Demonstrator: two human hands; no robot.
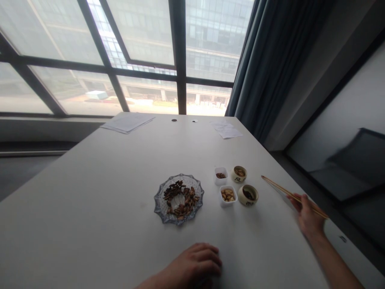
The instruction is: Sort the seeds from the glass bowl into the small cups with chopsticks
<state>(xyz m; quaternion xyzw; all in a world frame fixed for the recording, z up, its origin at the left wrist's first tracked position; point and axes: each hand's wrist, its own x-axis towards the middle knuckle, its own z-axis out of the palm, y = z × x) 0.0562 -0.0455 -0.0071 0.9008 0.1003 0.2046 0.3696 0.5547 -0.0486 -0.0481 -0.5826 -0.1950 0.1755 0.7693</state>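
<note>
- glass dish (162, 208), brown seeds (191, 197) inside, on your tabletop (90, 200)
- chopsticks (276, 186), right of dish, clamped in your right hand (309, 214)
- your left hand (197, 261), nearer you than dish, fingers bent, grip unclear

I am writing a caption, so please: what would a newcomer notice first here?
Probably the glass dish of brown pieces, just below the picture's middle, on the table. Right of it stand two white cups and two cream pots. Farther right, the right hand holds chopsticks.
</note>
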